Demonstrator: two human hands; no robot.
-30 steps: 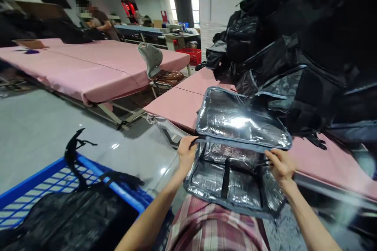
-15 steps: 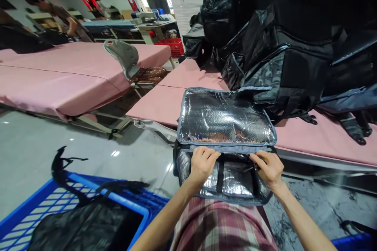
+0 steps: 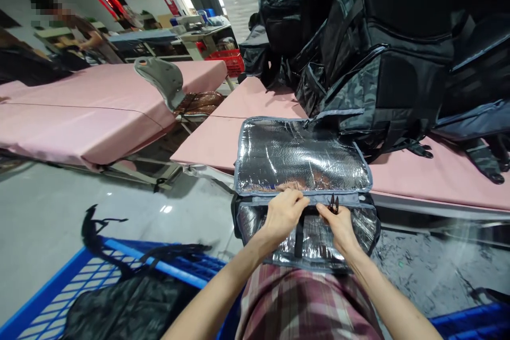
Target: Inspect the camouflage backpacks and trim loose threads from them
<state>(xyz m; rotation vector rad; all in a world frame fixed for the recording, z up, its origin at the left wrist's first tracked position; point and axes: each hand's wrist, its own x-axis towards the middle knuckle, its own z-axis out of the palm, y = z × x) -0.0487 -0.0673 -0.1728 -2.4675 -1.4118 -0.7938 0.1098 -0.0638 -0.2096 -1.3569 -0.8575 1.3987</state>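
Both hands have drawn closer together along the grey fabric strip (image 3: 263, 200) at the hinge of a foil-lined insulated bag (image 3: 322, 239). Left hand (image 3: 283, 213): fingers pinched narrow on the strip. Right hand (image 3: 338, 223): fingers curled around dark two-pointed snips (image 3: 334, 203), points upward, with thumb and forefinger at the strip, just beside the left fingertips. Lying open, the bag sits between the wearer's plaid lap (image 3: 306, 303) and the pink-covered bench (image 3: 207, 141), its silvery lid (image 3: 303, 154) folded back toward black backpacks (image 3: 410, 74) piled on the bench. At lower left, a blue plastic crate (image 3: 43, 291) holds a dark camouflage bag (image 3: 127, 303).
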